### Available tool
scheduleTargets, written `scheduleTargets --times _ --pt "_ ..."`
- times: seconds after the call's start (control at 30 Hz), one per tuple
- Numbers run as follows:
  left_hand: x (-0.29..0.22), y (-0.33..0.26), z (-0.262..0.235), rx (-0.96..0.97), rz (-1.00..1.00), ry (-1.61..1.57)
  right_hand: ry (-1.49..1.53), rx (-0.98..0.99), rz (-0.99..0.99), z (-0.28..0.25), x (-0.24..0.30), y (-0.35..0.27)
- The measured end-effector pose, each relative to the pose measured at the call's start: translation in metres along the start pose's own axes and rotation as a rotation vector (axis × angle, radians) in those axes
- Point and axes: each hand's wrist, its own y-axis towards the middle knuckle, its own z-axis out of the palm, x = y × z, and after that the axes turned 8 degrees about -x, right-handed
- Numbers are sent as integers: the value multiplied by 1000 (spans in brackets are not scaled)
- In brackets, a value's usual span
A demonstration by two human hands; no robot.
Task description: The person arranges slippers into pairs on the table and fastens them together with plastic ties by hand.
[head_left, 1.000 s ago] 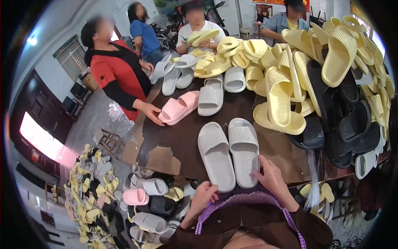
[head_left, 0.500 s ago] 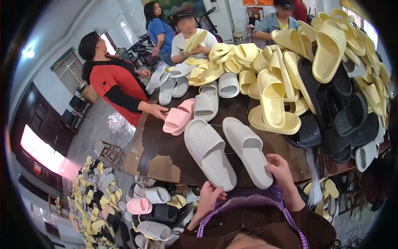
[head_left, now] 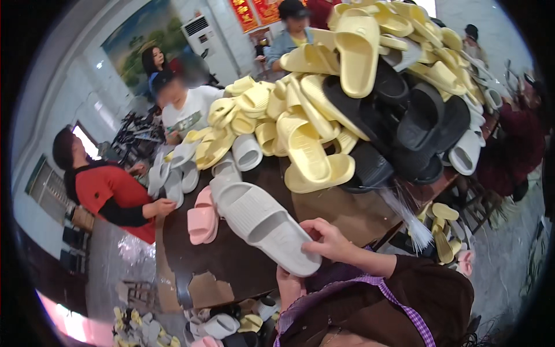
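Clearly, the right hand (head_left: 330, 242) has its thumb and fingers clamped on the heel edge of a grey slide (head_left: 269, 228), which stretches from this grip away to the far left, over the table (head_left: 245, 280). Just below the grip, the left hand (head_left: 291, 284) is under the heel, partly covered by the sole; whether its fingers are closed on anything cannot be told. Nearer the body than the grip runs a purple checked strap (head_left: 399, 301). Left of the grip, a torn cardboard patch (head_left: 211, 290) lies at the table's near edge. Past the toe of the held slide, a pink pair (head_left: 202, 215) rests on the tabletop. To the right of the grip hangs a bundle of white strands (head_left: 407, 222). Beyond the grip, yellow slides (head_left: 303, 144) pile up beside black ones (head_left: 370, 168). Farther off to the left stands a person in red (head_left: 113, 188).
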Motion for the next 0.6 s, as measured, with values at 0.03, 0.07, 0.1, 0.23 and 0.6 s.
scheduleTargets --times 0.03,0.07,0.1,0.23,0.6 --pt "0 2 0 30 -6 -23 -49 -36 -66 0 0 0" --pt "-1 3 -1 49 -5 -51 -97 -58 -133 1 1 0" --pt "0 5 -1 61 -13 -54 -146 -78 -200 2 1 -1" --pt "5 13 0 95 46 -92 180 98 112 -3 -11 -4" --pt "-19 12 14 221 240 208 398 145 219 -25 30 15"
